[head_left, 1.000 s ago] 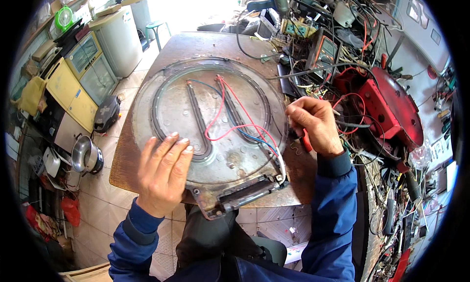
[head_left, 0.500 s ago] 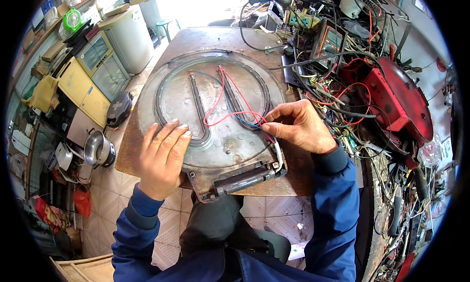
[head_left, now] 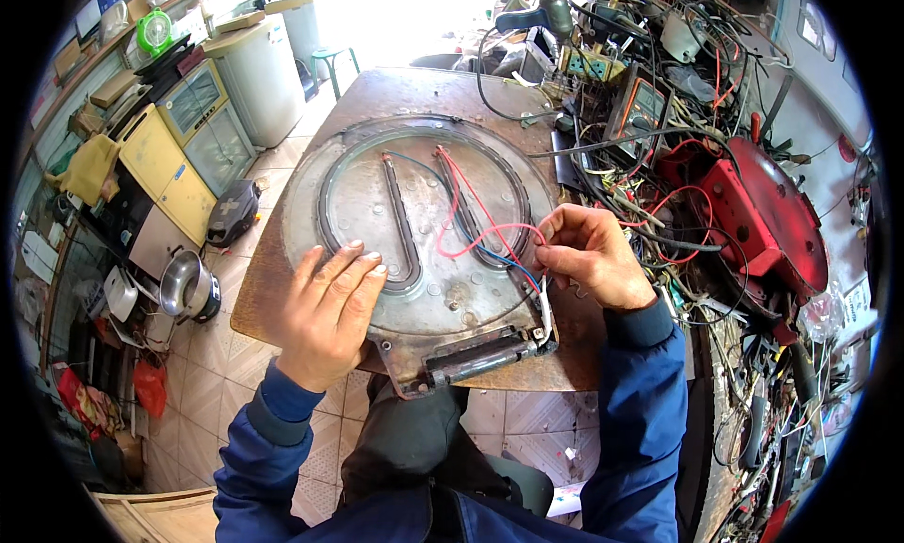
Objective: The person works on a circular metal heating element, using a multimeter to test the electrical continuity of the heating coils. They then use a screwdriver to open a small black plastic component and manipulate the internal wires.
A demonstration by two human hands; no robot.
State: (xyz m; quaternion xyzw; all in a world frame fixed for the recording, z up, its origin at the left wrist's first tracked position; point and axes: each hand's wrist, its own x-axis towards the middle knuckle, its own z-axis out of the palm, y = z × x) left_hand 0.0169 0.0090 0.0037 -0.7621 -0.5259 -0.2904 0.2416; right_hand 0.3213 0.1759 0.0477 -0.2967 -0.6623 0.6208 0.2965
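A round metal heating plate (head_left: 377, 209) with a curved heating tube (head_left: 394, 218) on its face lies on the wooden table, its hinge (head_left: 485, 356) toward me. Spread flat, my left hand (head_left: 331, 307) rests on the plate's near left edge. At the right edge my right hand (head_left: 595, 256) pinches a red wire (head_left: 490, 232) between thumb and fingers. The wire loops back over the plate to the top of the tube. A blue wire (head_left: 466, 225) runs beneath it toward a white sleeve (head_left: 545, 314) by the hinge. My fingers hide the red wire's end.
On the right, tangled cables and a multimeter (head_left: 640, 105) crowd a bench beside a red metal shell (head_left: 744, 204). A wooden table (head_left: 259, 289) carries the plate. To the left stand a yellow cabinet (head_left: 162, 174) and a steel pot (head_left: 185, 282). A green stool (head_left: 334, 58) stands beyond.
My right hand has lifted the red wire slightly away from the blue one, and its loop has shifted. My left hand stays on the plate. The whole view has shifted a little.
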